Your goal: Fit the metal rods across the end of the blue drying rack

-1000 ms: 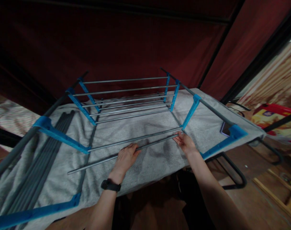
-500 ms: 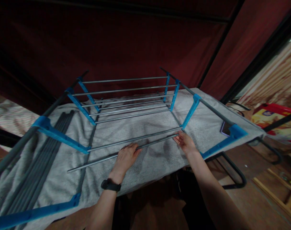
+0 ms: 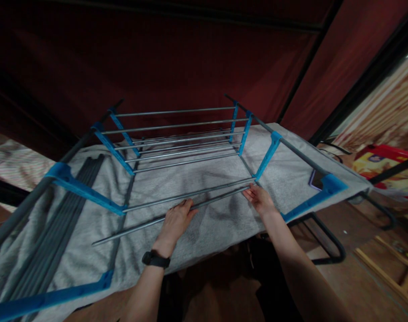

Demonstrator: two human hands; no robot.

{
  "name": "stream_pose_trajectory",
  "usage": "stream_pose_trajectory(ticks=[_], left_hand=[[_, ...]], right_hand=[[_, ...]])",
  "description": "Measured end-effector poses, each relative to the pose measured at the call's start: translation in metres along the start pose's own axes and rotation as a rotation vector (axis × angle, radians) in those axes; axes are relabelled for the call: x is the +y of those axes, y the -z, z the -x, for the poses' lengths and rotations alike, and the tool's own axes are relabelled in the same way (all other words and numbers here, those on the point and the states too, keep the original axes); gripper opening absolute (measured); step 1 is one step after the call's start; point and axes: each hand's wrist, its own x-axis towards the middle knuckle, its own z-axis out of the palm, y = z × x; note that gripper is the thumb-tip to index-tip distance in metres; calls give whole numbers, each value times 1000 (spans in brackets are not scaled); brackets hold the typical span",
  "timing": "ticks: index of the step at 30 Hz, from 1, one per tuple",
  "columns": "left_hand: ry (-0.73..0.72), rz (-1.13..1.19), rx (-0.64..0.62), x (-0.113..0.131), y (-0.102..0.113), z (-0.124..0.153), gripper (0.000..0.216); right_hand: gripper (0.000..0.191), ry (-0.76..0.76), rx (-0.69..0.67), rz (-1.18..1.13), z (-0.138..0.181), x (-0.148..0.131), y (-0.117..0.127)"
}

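Note:
Wrapped over the middle of a loose grey metal rod point(image 3: 217, 199) is my left hand point(image 3: 179, 219), a dark watch on its wrist. My right hand point(image 3: 257, 197) pinches the same rod close to its right end, beside the foot of a blue plastic bracket point(image 3: 268, 156). The rod slants down to the left, its free left end past the frame's lower side tube. Just behind it, another rod point(image 3: 190, 194) runs between two blue brackets. Further back, several rods point(image 3: 180, 126) span the rack's other blue brackets.
Several loose grey tubes point(image 3: 61, 223) lie on the left of the grey blanket point(image 3: 204, 250). Toward the right edge rests a phone point(image 3: 315, 179). A dark red panel point(image 3: 177, 62) stands behind the rack, and a red and yellow package point(image 3: 385, 163) is at right.
The loose rod's left end has dipped slightly and shifted a little left. Both hands stay in nearly the same place on the rod.

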Motion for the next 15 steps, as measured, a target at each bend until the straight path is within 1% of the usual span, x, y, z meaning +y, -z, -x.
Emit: stream_pose_trajectory(ticks=[4,11,15], left_hand=[[-2,9,2,2,1,0,19],[-59,33,40,1,-4,-1,21],[-63,39,49,0,-5,-1,22]], right_hand=[[25,-23,-22,-19,2,0,-1],[17,-115,-156,4,7,7,-5],[18,-160,-204,18,9,11,-9]])
